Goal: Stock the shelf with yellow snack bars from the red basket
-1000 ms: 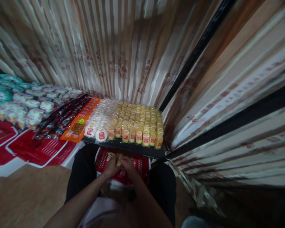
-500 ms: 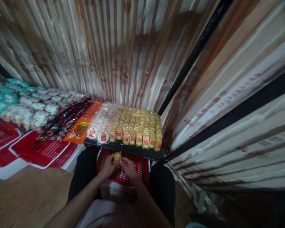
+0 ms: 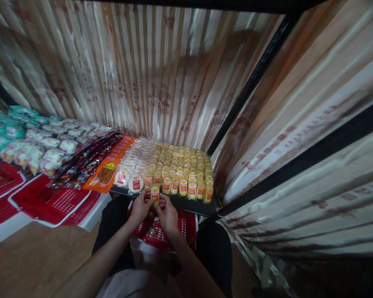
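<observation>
Between my two hands is a small yellow packaged cake (image 3: pixel 155 193) with a red and white label, held upright at the front edge of the shelf. My left hand (image 3: pixel 141 208) pinches it from the left side. On its lower right, my right hand (image 3: pixel 168 215) has its thumb and fingers closed on it. Just beyond stand rows of the same yellow packaged cakes (image 3: pixel 183 187). Below my hands a red bag (image 3: pixel 185 227) with white print lies over my lap, with small, unclear items on it.
Left of the yellow rows lie round white packs (image 3: pixel 136 183), an orange packet (image 3: pixel 104 171), dark packets (image 3: pixel 81 159), white packs (image 3: pixel 51 159) and teal packs (image 3: pixel 15 130). Red bags (image 3: pixel 54 203) hang over the black shelf's (image 3: pixel 186 203) front. Black poles (image 3: pixel 298 165) and a printed curtain (image 3: pixel 161 74) enclose it.
Both hands have moved up and forward from over the lap to the shelf's front edge, carrying the yellow packaged cake. It now stands upright with its label showing. The view has tilted slightly.
</observation>
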Tool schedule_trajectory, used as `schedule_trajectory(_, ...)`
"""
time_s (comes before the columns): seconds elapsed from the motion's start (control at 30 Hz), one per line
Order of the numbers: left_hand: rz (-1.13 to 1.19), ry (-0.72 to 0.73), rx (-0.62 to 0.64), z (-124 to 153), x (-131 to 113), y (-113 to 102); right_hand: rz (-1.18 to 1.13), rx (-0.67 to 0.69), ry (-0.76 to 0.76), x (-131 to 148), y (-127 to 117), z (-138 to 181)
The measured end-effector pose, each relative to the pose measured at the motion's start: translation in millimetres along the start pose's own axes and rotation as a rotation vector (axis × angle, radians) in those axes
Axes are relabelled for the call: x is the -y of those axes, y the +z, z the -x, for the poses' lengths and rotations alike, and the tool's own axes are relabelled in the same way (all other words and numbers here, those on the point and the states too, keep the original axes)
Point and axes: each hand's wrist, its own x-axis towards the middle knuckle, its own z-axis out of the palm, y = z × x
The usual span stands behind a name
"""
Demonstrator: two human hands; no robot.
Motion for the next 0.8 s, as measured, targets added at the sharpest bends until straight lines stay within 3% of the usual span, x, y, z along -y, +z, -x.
schedule_trajectory(0.2,-0.285,0.099,-0.086,-15,-17,-1,0.155,-0.112,-0.103,1,10,-19)
schedule_trajectory(0.5,-0.404,0.192,-0.143,-30,-8,10,0.374,-0.223,-0.151,2,14,-31)
schedule_trajectory(0.8,-0.496,0.235,-0.133,-34,-3,12,0.372,-0.195,-0.083,-6,17,-40)
